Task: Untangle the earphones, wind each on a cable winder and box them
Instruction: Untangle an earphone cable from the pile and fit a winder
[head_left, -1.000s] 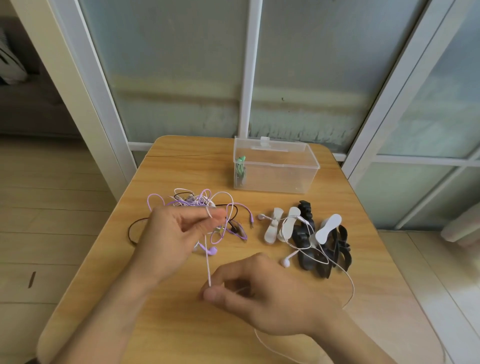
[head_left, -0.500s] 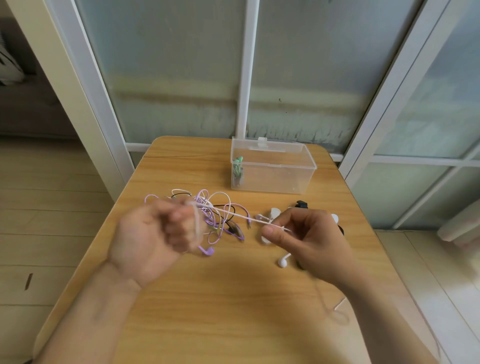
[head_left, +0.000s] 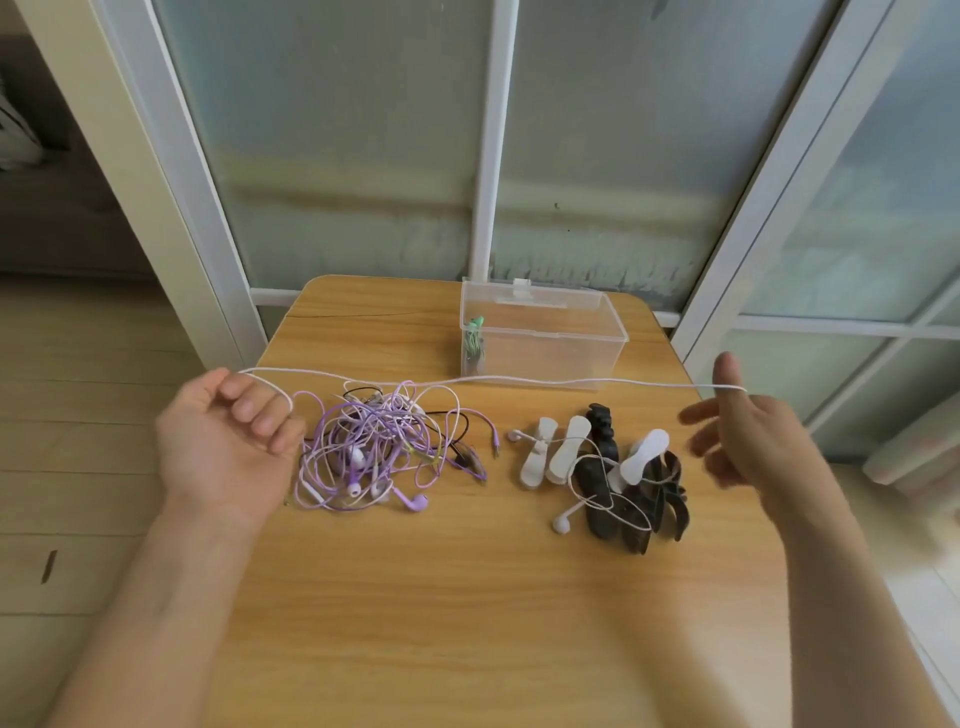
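- White cord (head_left: 519, 381): thin earphone cable, stretched nearly level above the table (head_left: 467, 597) between both hands, passing in front of the box (head_left: 545, 332).
- Left hand (head_left: 223, 441): palm up at the table's left edge, fingers curled in over one end of the cord.
- Right hand (head_left: 748, 441): blurred, at the right edge; cord lies over the thumb-and-forefinger area, other fingers spread; whether it pinches cannot be told.
- Box: clear hard plastic, rectangular, lid open at the back, at the far edge. Contents: one green earphone bundle (head_left: 474, 343) against its left wall.
- Tangle (head_left: 374, 452): purple, white and black cords with purple buds, a loose heap beside the left hand.
- Winders (head_left: 602, 467): flat bone-shaped pieces, white and black, piled right of centre; a white earbud cord loops over them.
- Table: light wood grain, rounded corners.
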